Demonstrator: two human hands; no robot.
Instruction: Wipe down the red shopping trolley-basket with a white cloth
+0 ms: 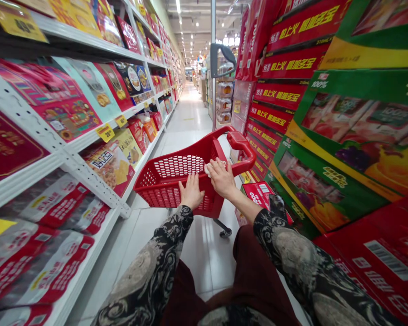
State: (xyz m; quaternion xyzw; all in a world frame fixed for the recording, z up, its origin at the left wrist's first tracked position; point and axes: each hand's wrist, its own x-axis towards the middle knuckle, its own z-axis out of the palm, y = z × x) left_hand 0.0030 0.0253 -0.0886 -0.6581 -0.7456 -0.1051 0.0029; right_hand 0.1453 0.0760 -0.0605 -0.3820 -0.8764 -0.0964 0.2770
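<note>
A red plastic shopping cart with perforated basket walls stands in front of me, turned so its handle is at the right. My left hand rests on the near side rim with its fingers stretched out. Beside it, my right hand presses a crumpled white cloth or tissue against the basket's rim close to the handle end. Most of that cloth is hidden under the fingers. Below the basket, a caster wheel touches the floor. The visible inside of the basket shows only its red walls.
White shelves with boxed and bagged goods line the left. Stacked red drink cartons and green fruit-juice cartons crowd the right. A metal pole rises behind the cart. The tiled aisle runs ahead.
</note>
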